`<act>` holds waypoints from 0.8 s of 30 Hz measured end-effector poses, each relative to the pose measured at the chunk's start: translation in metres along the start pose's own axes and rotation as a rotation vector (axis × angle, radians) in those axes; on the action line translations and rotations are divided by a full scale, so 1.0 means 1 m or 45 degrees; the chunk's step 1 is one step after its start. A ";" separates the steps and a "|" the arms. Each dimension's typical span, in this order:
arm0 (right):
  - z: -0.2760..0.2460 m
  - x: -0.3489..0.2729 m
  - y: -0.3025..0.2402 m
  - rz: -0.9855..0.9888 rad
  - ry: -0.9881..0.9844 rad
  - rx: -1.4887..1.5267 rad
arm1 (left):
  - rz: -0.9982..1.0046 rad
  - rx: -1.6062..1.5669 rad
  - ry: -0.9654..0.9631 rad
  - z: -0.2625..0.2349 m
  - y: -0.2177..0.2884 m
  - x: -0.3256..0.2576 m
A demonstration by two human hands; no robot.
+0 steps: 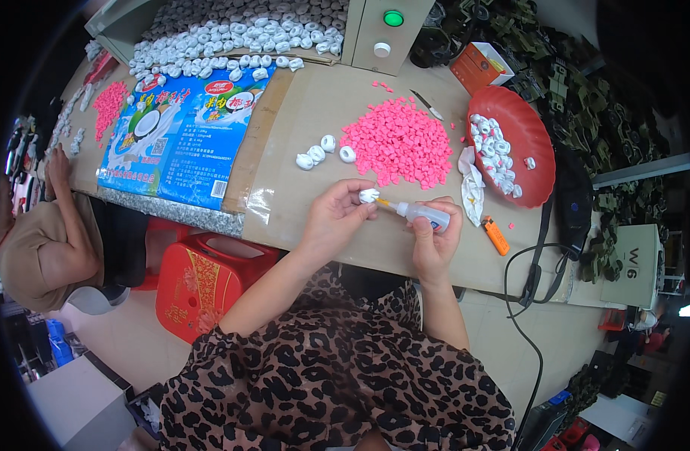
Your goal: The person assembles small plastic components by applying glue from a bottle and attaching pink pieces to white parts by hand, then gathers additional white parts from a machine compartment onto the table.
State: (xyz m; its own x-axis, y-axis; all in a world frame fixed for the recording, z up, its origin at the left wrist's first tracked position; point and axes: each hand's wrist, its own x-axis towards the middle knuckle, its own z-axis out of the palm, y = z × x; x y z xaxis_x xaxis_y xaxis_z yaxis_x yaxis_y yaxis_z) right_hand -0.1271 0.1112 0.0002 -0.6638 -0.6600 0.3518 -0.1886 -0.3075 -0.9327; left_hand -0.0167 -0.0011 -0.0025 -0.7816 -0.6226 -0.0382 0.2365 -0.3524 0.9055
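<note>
Between the fingertips of my left hand (333, 216) is a small white rounded piece (369, 195). My right hand (436, 244) grips a small clear squeeze bottle (417, 211) on its side. The bottle's thin yellow nozzle tip (388, 204) points left and meets, or nearly meets, the white piece; I cannot tell which. Just beyond my hands lies a heap of small pink pieces (397, 143). To its left sit several loose white pieces (315, 154), some with dark openings.
A red scalloped bowl (536, 143) holds more white pieces at the right. Near it are a small knife (427, 105), crumpled white paper (473, 192) and an orange lighter (496, 236). A blue printed sheet (183, 143) covers the left. Another person (48, 248) sits beyond a red stool (198, 289).
</note>
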 end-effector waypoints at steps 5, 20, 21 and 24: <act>0.001 -0.001 0.001 -0.053 0.011 -0.026 | -0.006 0.016 0.002 0.000 0.000 0.000; 0.001 -0.001 0.001 -0.171 0.009 -0.157 | -0.006 -0.027 0.001 0.000 -0.001 0.001; 0.001 -0.001 0.001 -0.171 0.010 -0.157 | -0.007 -0.023 0.012 0.000 -0.001 0.001; 0.001 -0.002 0.002 -0.141 0.022 -0.145 | -0.013 -0.012 0.029 0.000 0.002 0.000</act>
State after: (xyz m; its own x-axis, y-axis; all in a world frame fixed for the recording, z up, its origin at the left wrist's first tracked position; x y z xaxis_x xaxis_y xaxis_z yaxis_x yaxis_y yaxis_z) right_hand -0.1258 0.1110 -0.0023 -0.6465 -0.6141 0.4527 -0.3414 -0.2977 -0.8915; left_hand -0.0164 -0.0018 -0.0011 -0.7704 -0.6350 -0.0572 0.2342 -0.3653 0.9010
